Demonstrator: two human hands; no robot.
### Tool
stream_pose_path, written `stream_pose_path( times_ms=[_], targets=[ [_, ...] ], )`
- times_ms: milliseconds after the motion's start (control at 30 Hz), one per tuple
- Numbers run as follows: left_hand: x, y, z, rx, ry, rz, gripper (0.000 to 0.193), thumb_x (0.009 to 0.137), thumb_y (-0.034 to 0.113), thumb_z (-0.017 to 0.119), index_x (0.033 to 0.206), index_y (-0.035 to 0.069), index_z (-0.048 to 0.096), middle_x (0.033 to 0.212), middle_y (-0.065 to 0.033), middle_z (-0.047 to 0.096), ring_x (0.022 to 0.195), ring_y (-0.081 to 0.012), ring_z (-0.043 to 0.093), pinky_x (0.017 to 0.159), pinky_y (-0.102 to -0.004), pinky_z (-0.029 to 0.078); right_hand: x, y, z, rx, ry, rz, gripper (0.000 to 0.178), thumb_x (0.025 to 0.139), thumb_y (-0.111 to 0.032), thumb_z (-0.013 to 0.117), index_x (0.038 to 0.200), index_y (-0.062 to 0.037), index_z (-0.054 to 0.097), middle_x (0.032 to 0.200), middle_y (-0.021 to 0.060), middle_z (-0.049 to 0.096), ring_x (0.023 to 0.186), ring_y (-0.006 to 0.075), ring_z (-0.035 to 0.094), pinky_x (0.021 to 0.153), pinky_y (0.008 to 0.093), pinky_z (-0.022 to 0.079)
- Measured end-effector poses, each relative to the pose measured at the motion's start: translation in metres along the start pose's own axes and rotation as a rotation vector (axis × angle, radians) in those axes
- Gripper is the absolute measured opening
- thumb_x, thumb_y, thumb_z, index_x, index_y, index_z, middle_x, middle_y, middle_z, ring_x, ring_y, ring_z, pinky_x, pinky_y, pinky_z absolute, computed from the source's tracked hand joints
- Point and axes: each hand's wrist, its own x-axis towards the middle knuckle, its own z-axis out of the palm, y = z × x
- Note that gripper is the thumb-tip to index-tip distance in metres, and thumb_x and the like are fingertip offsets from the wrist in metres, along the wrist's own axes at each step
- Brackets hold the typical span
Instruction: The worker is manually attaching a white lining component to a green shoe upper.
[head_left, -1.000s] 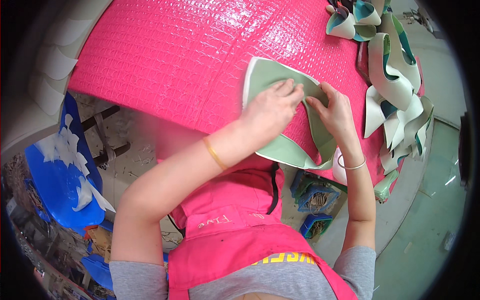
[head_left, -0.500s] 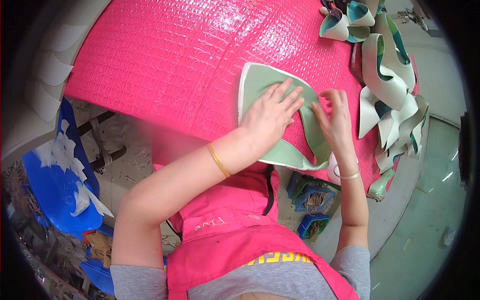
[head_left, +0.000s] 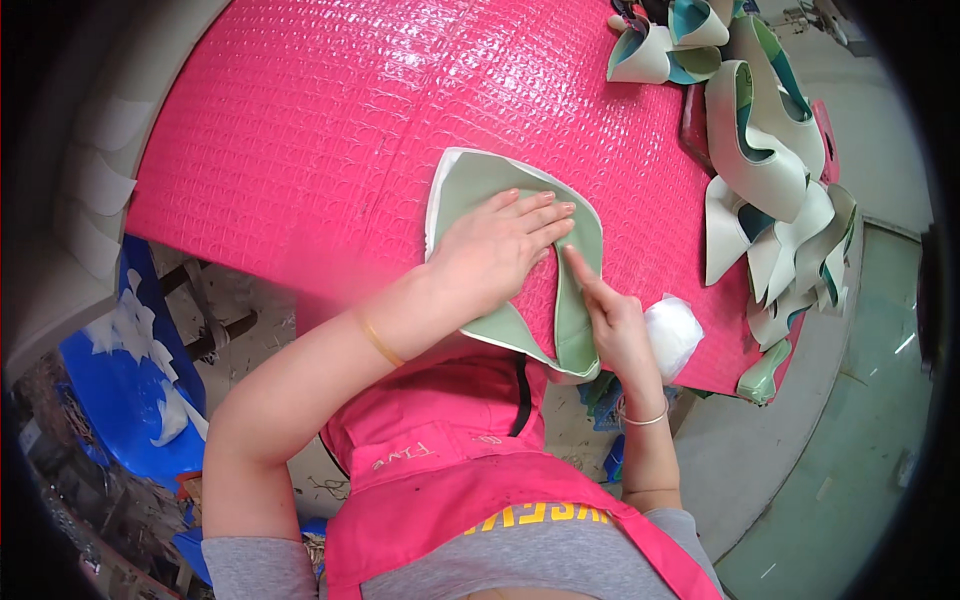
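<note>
Bright light glares on the pink table cover [head_left: 320,150], its near edge hazily smeared, corners vignetted black.

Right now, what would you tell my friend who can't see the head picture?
The left hand lies flat on a white-edged green piece on a shiny pink table, while the right hand extends a finger to it. Pale curled pieces lie to the right.

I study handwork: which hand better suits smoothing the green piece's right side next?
Likely the right hand: its fingers are there; the left hand lies farther left on the green piece.
</note>
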Motion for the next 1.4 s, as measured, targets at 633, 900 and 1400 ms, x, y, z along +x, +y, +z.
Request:
stream_pose_path(
  times_ms=[633, 900, 1400],
  targets=[
    [-0.003, 0.006, -0.007, 0.020, 0.048, -0.026, 0.044, 0.082, 0.016, 0.051, 0.123, 0.006, 0.043, 0.131, -0.0072, 0.041, 0.123, -0.0219, 0.035, 0.101, -0.0395, 0.027, 0.014, -0.020, -0.017, -0.364, 0.140, -0.437, 0.046, 0.074, -0.010, 0.054, 0.120, -0.0095, 0.050, 0.134, 0.0155, 0.032, 0.123, 0.0244, 0.034, 0.098, 0.0454, 0.027],
    [-0.013, -0.011, -0.015, 0.081, 0.186, -0.257, 0.042, 0.082, 0.016, 0.051, 0.123, 0.007, 0.044, 0.128, -0.0072, 0.043, 0.120, -0.0226, 0.038, 0.099, -0.0374, 0.030, 0.070, -0.014, -0.001, -0.661, -0.115, -0.492, 0.063, 0.082, -0.041, 0.048, 0.134, -0.0130, 0.029, 0.141, 0.0065, 0.025, 0.129, 0.0257, 0.025, 0.104, 0.0458, 0.018],
    [0.008, 0.117, -0.026, 0.079, -0.159, -0.169, 0.022, 0.075, 0.023, 0.057, 0.061, 0.006, 0.062, 0.061, -0.0084, 0.058, 0.065, -0.0227, 0.056, 0.076, -0.0412, 0.038, 0.107, -0.031, -0.029, 0.362, -0.305, -0.432, 0.047, 0.081, -0.005, 0.053, 0.127, -0.0021, 0.041, 0.122, 0.0102, 0.048, 0.107, 0.0122, 0.048, 0.091, 0.0252, 0.038]
  ],
)
